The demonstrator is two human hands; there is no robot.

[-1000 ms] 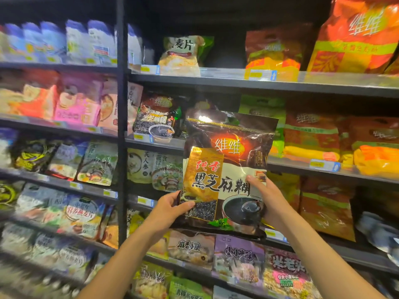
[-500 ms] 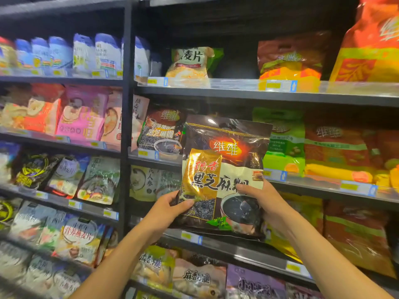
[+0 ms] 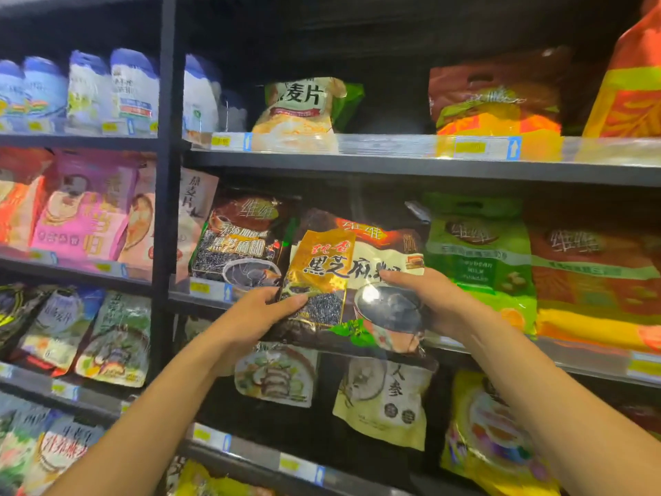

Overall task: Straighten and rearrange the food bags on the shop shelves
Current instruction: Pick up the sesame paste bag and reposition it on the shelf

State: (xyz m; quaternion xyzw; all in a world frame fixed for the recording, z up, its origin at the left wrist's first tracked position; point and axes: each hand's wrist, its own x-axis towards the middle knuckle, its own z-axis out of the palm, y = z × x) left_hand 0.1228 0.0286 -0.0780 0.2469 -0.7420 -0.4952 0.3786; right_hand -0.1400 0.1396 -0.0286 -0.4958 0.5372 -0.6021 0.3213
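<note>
A dark brown and gold black-sesame bag (image 3: pixel 352 277) is held by both hands at the middle shelf (image 3: pixel 590 363), in the gap between a similar dark sesame bag (image 3: pixel 243 241) on its left and a green bag (image 3: pixel 479 259) on its right. My left hand (image 3: pixel 259 311) grips the bag's lower left corner. My right hand (image 3: pixel 432 298) grips its right side, thumb across the front. The bag leans back, its bottom edge about level with the shelf lip; its top is in shadow.
Orange-red bags (image 3: pixel 593 284) fill the middle shelf to the right. An oat bag (image 3: pixel 304 112) and an orange bag (image 3: pixel 497 98) stand on the upper shelf. A black upright post (image 3: pixel 164 209) divides the shelving; pink and blue-white bags fill the left bay. More bags hang below.
Both hands have carried the sesame bag up and inward, from in front of the lower shelf to the gap on the middle shelf. The camera has moved closer and tilted up.
</note>
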